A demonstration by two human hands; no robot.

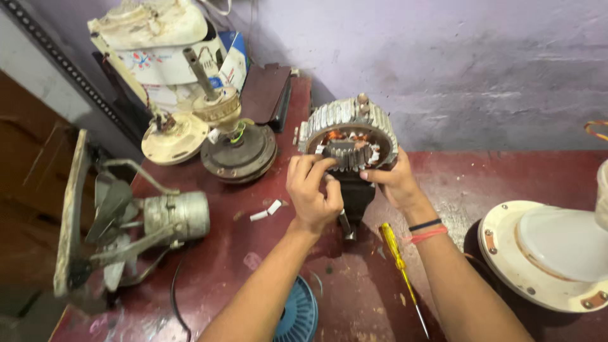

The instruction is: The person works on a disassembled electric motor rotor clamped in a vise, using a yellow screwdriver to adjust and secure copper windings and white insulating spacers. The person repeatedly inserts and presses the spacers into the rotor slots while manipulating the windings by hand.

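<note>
At the middle of the red surface (266,253), near the back wall, a round motor stator (348,133) with a ribbed metal shell and copper windings stands on edge over a dark block (356,193). The left hand (311,190) has its fingers curled onto the stator's lower front, pinching at the toothed core. The right hand (396,182) grips the stator's lower right rim, fingers closed around it. A yellow screwdriver (399,269) lies on the surface just beside the right wrist. To the left rest an exhaust fan (126,221) and two fan motors (215,136). A white fan housing (544,253) sits at the right, and a blue grille (297,313) lies under the left forearm.
</note>
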